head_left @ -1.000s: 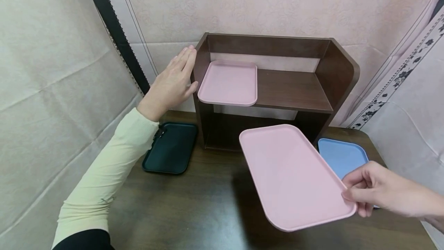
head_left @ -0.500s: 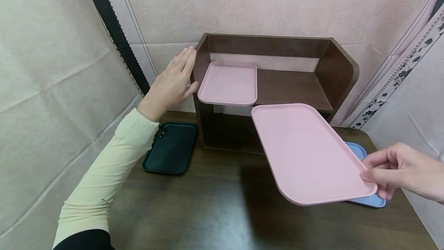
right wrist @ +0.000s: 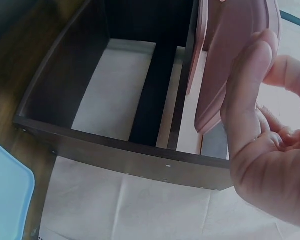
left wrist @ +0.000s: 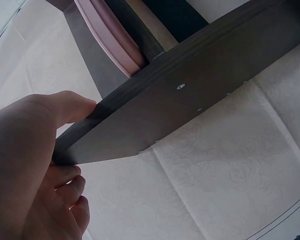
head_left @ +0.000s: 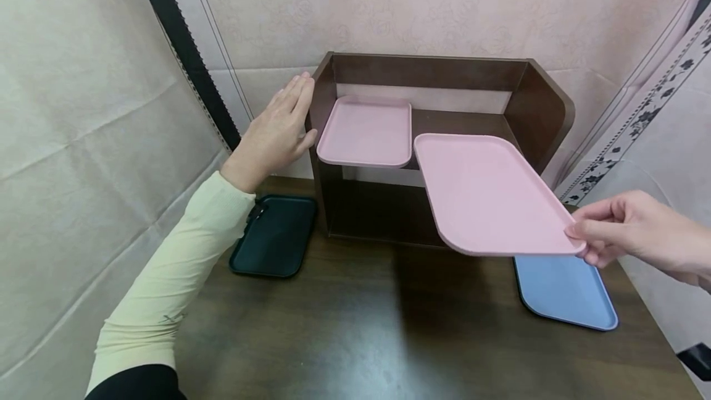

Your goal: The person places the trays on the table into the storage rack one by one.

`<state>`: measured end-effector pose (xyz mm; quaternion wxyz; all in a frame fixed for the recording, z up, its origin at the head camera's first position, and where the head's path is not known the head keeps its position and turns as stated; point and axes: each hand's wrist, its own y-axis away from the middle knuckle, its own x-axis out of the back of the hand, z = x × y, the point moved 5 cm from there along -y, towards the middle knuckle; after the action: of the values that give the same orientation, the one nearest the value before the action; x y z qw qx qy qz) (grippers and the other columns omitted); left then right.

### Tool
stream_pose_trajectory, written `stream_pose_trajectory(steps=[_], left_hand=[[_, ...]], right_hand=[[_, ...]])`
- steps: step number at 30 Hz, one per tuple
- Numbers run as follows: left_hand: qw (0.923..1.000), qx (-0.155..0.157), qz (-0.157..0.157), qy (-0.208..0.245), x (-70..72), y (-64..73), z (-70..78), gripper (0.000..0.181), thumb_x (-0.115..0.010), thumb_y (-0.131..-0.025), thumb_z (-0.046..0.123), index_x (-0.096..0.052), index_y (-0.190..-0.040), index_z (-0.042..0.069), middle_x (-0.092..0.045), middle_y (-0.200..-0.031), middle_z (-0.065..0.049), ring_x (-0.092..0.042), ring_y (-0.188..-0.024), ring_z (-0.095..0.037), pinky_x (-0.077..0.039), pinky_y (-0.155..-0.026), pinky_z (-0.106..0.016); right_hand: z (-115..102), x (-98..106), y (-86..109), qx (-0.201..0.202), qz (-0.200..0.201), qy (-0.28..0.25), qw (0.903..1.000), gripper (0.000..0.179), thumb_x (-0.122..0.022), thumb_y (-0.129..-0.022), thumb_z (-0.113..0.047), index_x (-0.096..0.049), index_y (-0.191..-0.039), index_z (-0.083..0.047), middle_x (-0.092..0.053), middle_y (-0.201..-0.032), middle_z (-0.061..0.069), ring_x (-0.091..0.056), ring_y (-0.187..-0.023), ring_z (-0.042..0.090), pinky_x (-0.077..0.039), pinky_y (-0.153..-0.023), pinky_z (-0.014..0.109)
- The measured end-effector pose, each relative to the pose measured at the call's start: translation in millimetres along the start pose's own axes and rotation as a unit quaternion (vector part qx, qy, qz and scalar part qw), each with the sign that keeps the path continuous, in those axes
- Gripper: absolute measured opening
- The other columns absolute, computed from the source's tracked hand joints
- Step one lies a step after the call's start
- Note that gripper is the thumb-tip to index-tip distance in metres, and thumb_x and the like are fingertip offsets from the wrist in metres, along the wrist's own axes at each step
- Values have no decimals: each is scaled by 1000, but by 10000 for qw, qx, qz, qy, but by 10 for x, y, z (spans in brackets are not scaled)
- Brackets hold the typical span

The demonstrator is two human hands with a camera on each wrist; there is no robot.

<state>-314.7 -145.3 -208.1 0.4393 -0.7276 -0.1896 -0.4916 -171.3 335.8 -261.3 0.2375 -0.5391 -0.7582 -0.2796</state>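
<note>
My right hand pinches a pink tray by its near right corner. The tray is raised in front of the right half of the dark brown two-tier shelf, and its far edge overlaps the upper board. To its left, a second pink tray lies on the upper board, against the left side panel. My left hand holds that left panel. In the left wrist view its thumb lies on the panel's dark edge, with the fingers past the corner.
A dark green tray lies on the brown table, left of the shelf. On the right, a blue tray lies partly under the held tray in the head view. Pale cloth hangs behind and on both sides.
My right hand has carried the pink tray upward and away from me, from over the table to the upper board's height. More of the blue tray now shows. My left hand has stayed put.
</note>
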Motion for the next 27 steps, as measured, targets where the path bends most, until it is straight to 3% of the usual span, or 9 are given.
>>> stream_pose_trajectory(steps=[2, 8, 14, 27], left_hand=[[10000, 11, 11, 19, -2, 0, -5, 81, -59, -107, 23, -14, -166, -8, -18, -175, -25, -19, -165, -37, -20, -135, -49], [10000, 40, -1, 30, -4, 4, -12, 81, -59, -107, 25, -13, -166, -7, -16, -176, -24, -17, -165, -37, -19, -135, -50], [9999, 22, -32, 106, -8, 4, -9, 81, -58, -107, 25, -12, -166, -7, -15, -176, -24, -16, -165, -37, -18, -136, -50], [9999, 33, -30, 99, -24, -2, -29, 82, -59, -107, 26, -12, -166, -7, -15, -176, -23, -15, -166, -36, -17, -136, -48]], right_hand=[[-27, 29, -72, -133, 202, 32, 9997, 19, -60, -105, -5, -72, -110, 9, -71, -72, 0, -65, -63, 13, -64, -60, 28], [-48, 140, -282, -373, 601, -169, 9973, 17, -62, -105, -8, -75, -106, 3, -74, -75, 0, -67, -65, 12, -64, -62, 27], [-63, 206, -459, -440, 675, -262, 9964, 20, -61, -107, -13, -75, -105, 1, -75, -78, -4, -69, -68, 11, -64, -65, 26], [-63, 290, -733, -567, 659, -908, 9921, 23, -62, -108, -19, -77, -91, -21, -78, -79, -6, -73, -71, 7, -64, -67, 23]])
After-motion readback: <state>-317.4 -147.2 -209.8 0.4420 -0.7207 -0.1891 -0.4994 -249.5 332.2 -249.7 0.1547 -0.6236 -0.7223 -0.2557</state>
